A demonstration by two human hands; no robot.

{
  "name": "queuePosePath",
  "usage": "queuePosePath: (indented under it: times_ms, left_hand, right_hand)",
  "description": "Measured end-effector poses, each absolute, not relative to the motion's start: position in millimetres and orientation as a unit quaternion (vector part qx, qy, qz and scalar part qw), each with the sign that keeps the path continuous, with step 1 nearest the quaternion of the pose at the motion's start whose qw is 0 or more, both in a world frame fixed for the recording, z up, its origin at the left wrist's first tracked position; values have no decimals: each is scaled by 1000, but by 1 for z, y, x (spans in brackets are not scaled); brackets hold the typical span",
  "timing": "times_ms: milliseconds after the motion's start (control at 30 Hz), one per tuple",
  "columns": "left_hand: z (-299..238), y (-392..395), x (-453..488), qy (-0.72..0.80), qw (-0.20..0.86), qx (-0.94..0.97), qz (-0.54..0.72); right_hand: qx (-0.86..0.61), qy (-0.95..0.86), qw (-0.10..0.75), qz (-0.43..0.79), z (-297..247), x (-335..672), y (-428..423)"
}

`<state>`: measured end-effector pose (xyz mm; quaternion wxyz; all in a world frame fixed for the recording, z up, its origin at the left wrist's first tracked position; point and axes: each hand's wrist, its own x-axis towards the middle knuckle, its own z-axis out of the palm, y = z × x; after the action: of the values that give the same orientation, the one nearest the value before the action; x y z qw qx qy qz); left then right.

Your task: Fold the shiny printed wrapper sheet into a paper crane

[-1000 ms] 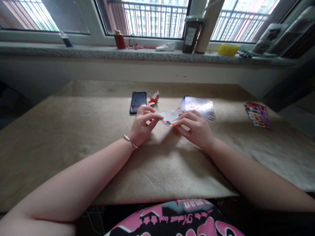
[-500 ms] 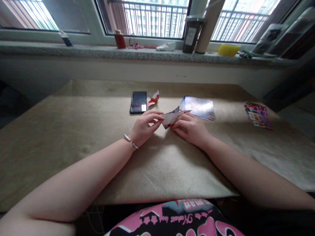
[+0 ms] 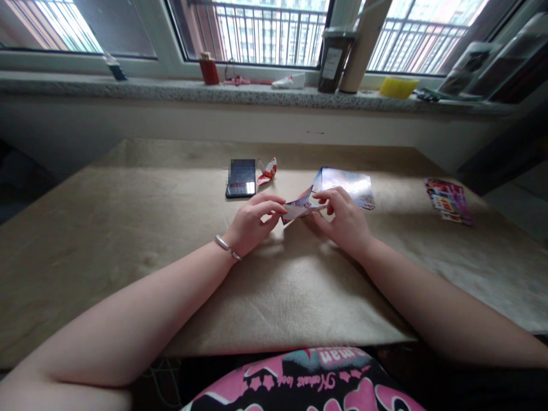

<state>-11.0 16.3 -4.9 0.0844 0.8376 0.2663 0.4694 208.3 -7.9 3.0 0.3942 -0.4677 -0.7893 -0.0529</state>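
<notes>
Paper looks light, bendy, easy to tear; its edges seem best to hold. From here, left hand pinches one end, right hand the other.

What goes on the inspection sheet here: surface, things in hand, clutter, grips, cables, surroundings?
Surface: tan table, partly shadowed.
Things in hand: printed card, bent.
Clutter: phone, red-white scrap beside it, glossy sheets, colourful leaflets far right.
Grips: left grip pinches the card's left end; right grip at its right end, contact unclear.
Cables: pale strands below the table's near edge, likely cables.
Surroundings: sill with jar and yellow block, windows behind.
</notes>
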Motion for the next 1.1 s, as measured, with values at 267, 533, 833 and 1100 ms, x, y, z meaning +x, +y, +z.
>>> queuePosePath:
  times_ms: [267,533,833,1100]
  left_hand:
    - [-2,17,-15,239,87,849,464]
    - [-6,25,-20,298,59,842,447]
    - [-1,18,-22,437,-91,854,267]
    - [6,13,-21,402,-96,875,250]
  right_hand:
    - [-418,-835,353,-60,2,215,-4]
    - [-333,-895,298,7,2,217,-4]
    - [-303,-923,234,29,-1,219,-4]
    - [-307,-926,215,54,1,221,-3]
